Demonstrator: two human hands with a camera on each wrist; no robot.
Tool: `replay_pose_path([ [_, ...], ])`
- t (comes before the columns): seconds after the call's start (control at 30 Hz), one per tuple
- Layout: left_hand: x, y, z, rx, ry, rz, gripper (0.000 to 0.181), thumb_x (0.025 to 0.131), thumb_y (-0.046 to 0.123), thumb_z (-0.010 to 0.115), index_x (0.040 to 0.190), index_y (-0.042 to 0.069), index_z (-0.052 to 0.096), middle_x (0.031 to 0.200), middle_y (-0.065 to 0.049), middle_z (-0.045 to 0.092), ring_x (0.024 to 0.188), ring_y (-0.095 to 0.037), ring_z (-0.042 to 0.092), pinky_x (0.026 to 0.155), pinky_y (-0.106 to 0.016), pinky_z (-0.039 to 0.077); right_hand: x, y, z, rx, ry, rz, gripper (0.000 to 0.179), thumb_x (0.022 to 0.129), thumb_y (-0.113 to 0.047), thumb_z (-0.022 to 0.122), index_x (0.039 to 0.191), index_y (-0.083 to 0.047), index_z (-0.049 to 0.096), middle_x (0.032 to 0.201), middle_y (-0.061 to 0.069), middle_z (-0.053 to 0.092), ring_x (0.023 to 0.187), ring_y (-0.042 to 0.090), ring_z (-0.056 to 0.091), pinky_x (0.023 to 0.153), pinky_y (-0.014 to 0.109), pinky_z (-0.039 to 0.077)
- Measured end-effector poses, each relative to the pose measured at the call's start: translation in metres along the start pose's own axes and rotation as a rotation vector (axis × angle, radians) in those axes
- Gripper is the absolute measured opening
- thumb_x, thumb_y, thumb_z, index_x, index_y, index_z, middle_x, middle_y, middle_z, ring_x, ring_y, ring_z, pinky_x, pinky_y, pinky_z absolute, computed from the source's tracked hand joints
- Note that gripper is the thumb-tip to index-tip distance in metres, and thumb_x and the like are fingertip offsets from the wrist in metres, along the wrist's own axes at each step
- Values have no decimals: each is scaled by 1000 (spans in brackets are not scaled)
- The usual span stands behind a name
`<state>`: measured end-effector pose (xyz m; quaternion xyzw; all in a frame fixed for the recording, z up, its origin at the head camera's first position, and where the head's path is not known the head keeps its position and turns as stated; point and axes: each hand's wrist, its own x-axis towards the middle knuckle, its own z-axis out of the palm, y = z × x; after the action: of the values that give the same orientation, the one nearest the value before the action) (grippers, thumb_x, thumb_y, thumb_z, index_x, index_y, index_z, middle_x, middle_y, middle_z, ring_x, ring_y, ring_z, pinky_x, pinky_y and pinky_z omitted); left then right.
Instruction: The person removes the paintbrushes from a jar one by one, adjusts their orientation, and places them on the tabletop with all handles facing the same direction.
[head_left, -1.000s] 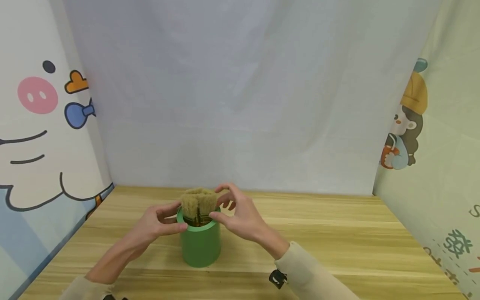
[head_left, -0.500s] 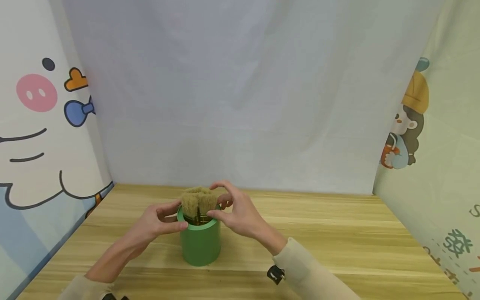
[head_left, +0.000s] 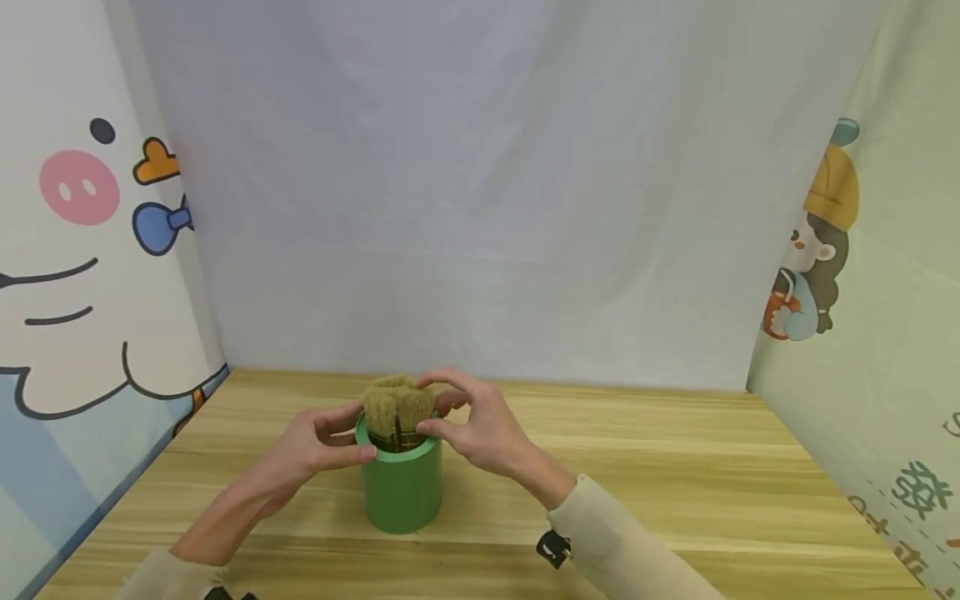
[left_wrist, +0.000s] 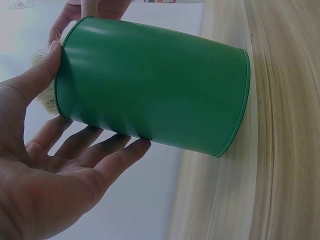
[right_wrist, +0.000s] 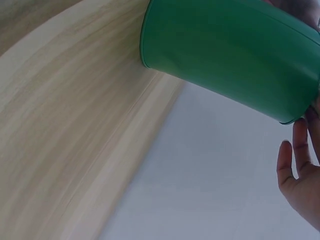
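A green cylindrical pot (head_left: 402,493) stands upright on the table, with paintbrushes (head_left: 382,410) in it, tan bristles upward above the rim. My left hand (head_left: 311,446) grips the pot from the left, thumb at the front of the rim. In the left wrist view its fingertips (left_wrist: 142,145) lie along the pot's wall (left_wrist: 150,85). From the right, my right hand (head_left: 483,427) holds the right-hand paintbrush (head_left: 415,408) between thumb and index finger, the thumb low by the rim and the index finger at the bristle tops. The brush handles are hidden inside the pot.
The wood-grain table (head_left: 637,475) extends to both sides of the pot. A pale cloth backdrop (head_left: 487,208) hangs behind it. Printed cartoon panels (head_left: 75,275) flank the table left and right. A small black device (head_left: 553,548) sits at the right sleeve.
My right index finger has come a little further left over the bristles. The bristles have shifted slightly, while the pot and my left hand stay nearly where they were.
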<state>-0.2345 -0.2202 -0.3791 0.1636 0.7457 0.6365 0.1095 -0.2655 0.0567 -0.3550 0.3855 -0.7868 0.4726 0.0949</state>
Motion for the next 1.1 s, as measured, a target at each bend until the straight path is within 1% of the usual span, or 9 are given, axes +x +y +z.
replay_pose_path([
  [0.1, 0, 0, 0, -8, -7, 0, 86, 98, 17, 78, 165, -1, 27, 165, -27, 32, 143, -49, 42, 110, -52, 48, 1, -2, -1, 13, 8, -15, 45, 92, -7, 83, 134, -15, 68, 89, -2, 76, 90, 12, 71, 83, 37, 53],
  [0.27, 0, 0, -1, -14, -18, 5, 86, 98, 18, 77, 165, -2, 26, 165, -28, 31, 144, -50, 41, 110, -52, 47, 4, -5, -4, 55, 2, -34, 46, 93, -4, 82, 136, -12, 68, 90, -1, 77, 87, 12, 74, 82, 34, 58],
  [0.4, 0, -1, -1, -12, -14, -6, 86, 98, 19, 77, 165, 0, 27, 165, -27, 33, 144, -49, 42, 111, -53, 47, 8, -6, -8, 102, -3, -57, 47, 92, -1, 81, 136, -8, 67, 88, 3, 78, 80, 15, 75, 81, 37, 61],
  [0.5, 0, -2, -2, -9, -11, -6, 86, 98, 19, 78, 165, -1, 27, 164, -27, 33, 143, -50, 42, 110, -53, 47, 11, -8, -11, 120, 0, -68, 45, 92, 1, 80, 135, -7, 69, 87, 5, 78, 78, 16, 76, 79, 40, 62],
  [0.63, 0, -3, -2, -11, -10, -6, 86, 98, 19, 78, 165, 0, 27, 164, -27, 34, 143, -50, 42, 111, -53, 47, 15, -11, -16, 130, 9, -89, 43, 93, 3, 79, 134, -5, 70, 91, 8, 79, 81, 16, 76, 75, 37, 62],
  [0.73, 1, -3, -2, -12, -7, -6, 87, 98, 18, 78, 165, -1, 27, 164, -27, 34, 143, -49, 42, 111, -53, 46, 19, -15, -21, 136, 24, -109, 43, 92, 3, 80, 134, -3, 70, 92, 9, 79, 83, 15, 76, 76, 34, 62],
  [0.77, 1, -2, -2, -12, -7, -4, 87, 97, 18, 78, 165, -1, 26, 164, -28, 34, 143, -50, 42, 111, -53, 46, 20, -16, -22, 136, 29, -114, 44, 91, 5, 80, 133, -3, 70, 92, 8, 79, 82, 15, 76, 75, 34, 62],
  [0.87, 1, -2, -2, -13, -9, 0, 88, 97, 17, 78, 165, -3, 25, 164, -29, 33, 144, -50, 42, 112, -53, 46, 24, -20, -28, 143, 43, -137, 44, 91, 5, 80, 133, -2, 69, 91, 8, 79, 82, 16, 76, 75, 34, 61],
  [1.1, 1, -2, -2, -20, -17, -4, 88, 98, 17, 77, 165, -3, 23, 165, -29, 29, 145, -50, 40, 112, -53, 45, 33, -31, -43, 176, 71, -212, 46, 91, 9, 78, 135, 1, 67, 93, 14, 78, 82, 22, 77, 74, 37, 62],
])
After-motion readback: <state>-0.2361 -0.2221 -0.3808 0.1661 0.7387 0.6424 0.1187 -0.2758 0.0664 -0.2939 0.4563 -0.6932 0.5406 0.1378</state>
